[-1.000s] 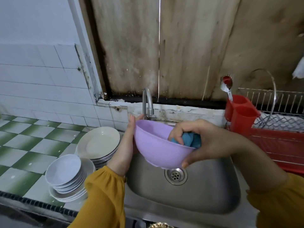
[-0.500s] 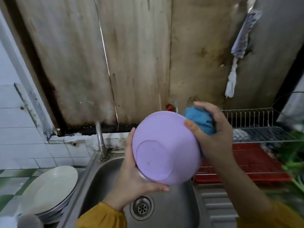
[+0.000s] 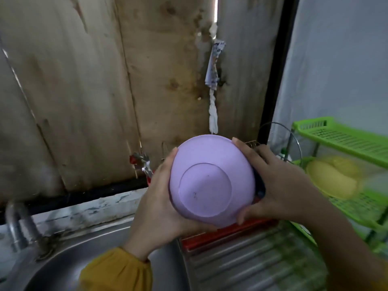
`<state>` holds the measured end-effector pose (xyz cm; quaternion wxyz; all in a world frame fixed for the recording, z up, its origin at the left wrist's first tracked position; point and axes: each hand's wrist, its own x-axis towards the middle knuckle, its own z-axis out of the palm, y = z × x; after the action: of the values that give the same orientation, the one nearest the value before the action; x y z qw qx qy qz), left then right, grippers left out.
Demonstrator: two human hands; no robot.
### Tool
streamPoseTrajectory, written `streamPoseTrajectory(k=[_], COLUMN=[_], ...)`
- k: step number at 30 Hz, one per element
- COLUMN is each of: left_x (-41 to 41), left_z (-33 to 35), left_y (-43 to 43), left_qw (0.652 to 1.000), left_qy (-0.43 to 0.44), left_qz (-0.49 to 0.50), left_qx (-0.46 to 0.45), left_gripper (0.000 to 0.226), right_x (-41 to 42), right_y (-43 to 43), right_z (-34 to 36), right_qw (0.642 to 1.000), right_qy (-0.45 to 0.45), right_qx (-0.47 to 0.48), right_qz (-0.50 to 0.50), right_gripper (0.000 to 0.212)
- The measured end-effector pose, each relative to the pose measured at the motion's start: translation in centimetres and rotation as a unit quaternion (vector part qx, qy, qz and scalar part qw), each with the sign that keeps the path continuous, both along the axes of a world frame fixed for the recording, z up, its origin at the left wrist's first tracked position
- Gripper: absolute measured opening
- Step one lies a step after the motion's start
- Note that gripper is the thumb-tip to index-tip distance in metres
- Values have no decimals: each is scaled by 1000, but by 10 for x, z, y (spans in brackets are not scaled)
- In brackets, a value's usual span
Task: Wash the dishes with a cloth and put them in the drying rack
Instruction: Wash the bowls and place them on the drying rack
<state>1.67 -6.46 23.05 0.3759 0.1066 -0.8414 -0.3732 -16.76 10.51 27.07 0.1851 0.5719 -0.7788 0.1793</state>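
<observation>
A lilac plastic bowl (image 3: 210,179) is held up with its round base facing me, over the right edge of the sink. My left hand (image 3: 159,208) grips its left and lower rim. My right hand (image 3: 281,185) clasps its right side; a dark sliver of the blue cloth (image 3: 260,186) shows between palm and bowl, the remainder hidden. The drying rack sits behind the bowl: only its red tray (image 3: 220,234) and a bit of wire (image 3: 253,143) show.
The steel sink (image 3: 52,267) with its tap (image 3: 16,225) lies at lower left, the ribbed drainboard (image 3: 252,265) at lower right. A green plastic shelf (image 3: 344,139) holding yellow items stands at right. A red cutlery holder (image 3: 138,162) with spoons stands against the wooden wall.
The bowl has moved right, toward the rack, and my view swung right with it. The cloth, which bulged above my right hand, is now tucked behind the bowl. The plates at left have left the view.
</observation>
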Motion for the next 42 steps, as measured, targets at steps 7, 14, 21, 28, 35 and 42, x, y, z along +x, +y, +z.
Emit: streamPoseTrajectory(k=[7, 14, 21, 28, 35, 42], left_x=[-93, -189, -256, -308, -339, -364], left_z=[-2, 4, -4, -14, -13, -22], left_y=[33, 65, 94, 111, 110, 135], left_qw=[993, 974, 938, 923, 935, 941], left_qy=[-48, -103, -174, -188, -212, -219], left_qz=[-84, -109, -142, -188, -157, -99], left_qx=[-65, -168, -263, -277, -237, -240], left_gripper=[139, 146, 141, 142, 139, 134], right_x=[-50, -74, -93, -121, -127, -137], right_y=[66, 108, 123, 135, 119, 102], right_z=[-40, -93, -128, -137, -140, -138], right_qw=[986, 928, 884, 858, 850, 826], right_qy=[-115, -216, -261, -256, -238, -307], right_qx=[-50, -208, -187, -154, -200, -238], right_qz=[-112, -222, -340, -418, -426, -408], right_gripper=[127, 98, 119, 102, 77, 89])
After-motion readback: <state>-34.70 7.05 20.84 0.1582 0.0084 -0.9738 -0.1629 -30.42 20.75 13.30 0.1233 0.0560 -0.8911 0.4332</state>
